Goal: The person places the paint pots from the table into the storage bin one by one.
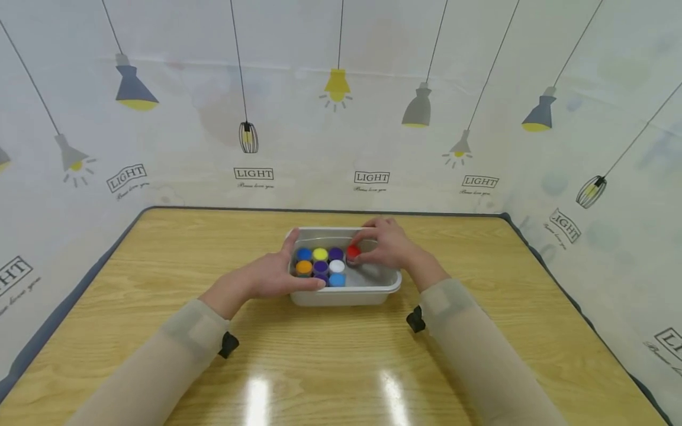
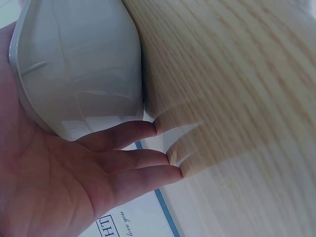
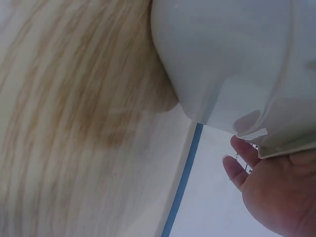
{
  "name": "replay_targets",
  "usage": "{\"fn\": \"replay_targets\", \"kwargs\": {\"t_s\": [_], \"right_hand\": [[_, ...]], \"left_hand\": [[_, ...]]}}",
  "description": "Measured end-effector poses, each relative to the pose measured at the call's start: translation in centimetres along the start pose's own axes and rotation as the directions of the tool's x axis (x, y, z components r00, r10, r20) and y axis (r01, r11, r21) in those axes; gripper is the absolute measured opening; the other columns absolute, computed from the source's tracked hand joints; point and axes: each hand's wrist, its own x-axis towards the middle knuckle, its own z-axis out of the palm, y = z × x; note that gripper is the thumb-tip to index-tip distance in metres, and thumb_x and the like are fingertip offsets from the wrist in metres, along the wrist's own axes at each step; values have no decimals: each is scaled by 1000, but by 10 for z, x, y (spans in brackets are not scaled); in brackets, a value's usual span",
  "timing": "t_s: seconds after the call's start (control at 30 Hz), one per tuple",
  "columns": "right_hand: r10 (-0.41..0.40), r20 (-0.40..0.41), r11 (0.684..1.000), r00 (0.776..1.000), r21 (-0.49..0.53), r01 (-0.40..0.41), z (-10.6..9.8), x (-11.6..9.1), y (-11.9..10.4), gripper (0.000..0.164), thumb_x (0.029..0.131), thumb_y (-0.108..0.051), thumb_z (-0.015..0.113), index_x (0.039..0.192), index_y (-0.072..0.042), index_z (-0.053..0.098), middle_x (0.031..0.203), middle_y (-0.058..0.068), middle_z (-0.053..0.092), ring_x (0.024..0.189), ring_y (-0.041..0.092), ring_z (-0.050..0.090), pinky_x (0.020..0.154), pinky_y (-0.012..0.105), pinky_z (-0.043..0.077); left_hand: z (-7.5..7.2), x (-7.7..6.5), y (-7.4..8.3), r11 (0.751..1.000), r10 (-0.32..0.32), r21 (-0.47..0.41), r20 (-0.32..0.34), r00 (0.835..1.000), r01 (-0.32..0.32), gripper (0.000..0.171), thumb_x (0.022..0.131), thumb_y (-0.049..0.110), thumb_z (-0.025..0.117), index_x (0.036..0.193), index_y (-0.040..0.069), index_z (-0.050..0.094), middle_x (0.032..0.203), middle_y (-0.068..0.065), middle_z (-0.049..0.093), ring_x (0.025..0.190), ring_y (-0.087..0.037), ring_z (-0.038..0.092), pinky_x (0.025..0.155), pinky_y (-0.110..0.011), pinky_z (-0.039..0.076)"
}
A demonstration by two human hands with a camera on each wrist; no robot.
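Observation:
A white plastic bin (image 1: 341, 299) stands on the table with several small round jars inside, packed toward its left end. Their tops are blue, yellow (image 1: 320, 254), purple, orange, white and light blue (image 1: 337, 280). My right hand (image 1: 391, 245) reaches over the far right part of the rim and pinches a red-topped jar (image 1: 353, 252) between thumb and fingers, inside the bin beside the purple one. My left hand (image 1: 269, 275) spans the bin's left end, thumb along the near rim and index finger at the far rim. In the left wrist view its other fingers (image 2: 133, 175) extend straight beside the bin's wall.
The wooden table (image 1: 341, 355) reaches on all sides of the bin. Behind it hangs a pale backdrop (image 1: 298, 148) printed with lamps. A black band (image 1: 229, 344) shows at the left sleeve and another black piece (image 1: 415, 319) at the right.

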Motion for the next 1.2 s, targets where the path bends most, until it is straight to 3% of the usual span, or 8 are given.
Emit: {"fn": "replay_targets", "kwargs": {"t_s": [0.33, 0.8, 1.2], "right_hand": [[39, 45, 997, 998, -64, -36, -2, 3, -6, 37, 90, -46, 91, 125, -38, 82, 169, 14, 45, 154, 46, 36, 127, 66, 30], [75, 57, 997, 996, -37, -73, -1, 2, -7, 37, 88, -33, 92, 123, -39, 81, 166, 10, 48, 157, 43, 31, 128, 68, 29], [71, 56, 997, 996, -18, -70, 0, 3, -7, 35, 90, -38, 91, 124, -40, 81, 160, 10, 52, 151, 41, 38, 125, 65, 35]], "left_hand": [[0, 1, -2, 1000, 6, 3, -4, 1000, -6, 142, 87, 86, 69, 174, 22, -23, 170, -34, 41, 151, -49, 51, 127, -64, 38], [-1, -1, -2, 1000, 13, -6, -14, 1000, -14, 142, 87, 85, 71, 175, 22, -22, 170, -34, 40, 151, -50, 51, 127, -65, 38], [-1, -2, 0, 1000, 21, 2, -18, 1000, -21, 141, 88, 84, 70, 175, 21, -22, 169, -35, 41, 151, -50, 52, 127, -64, 38]]}}
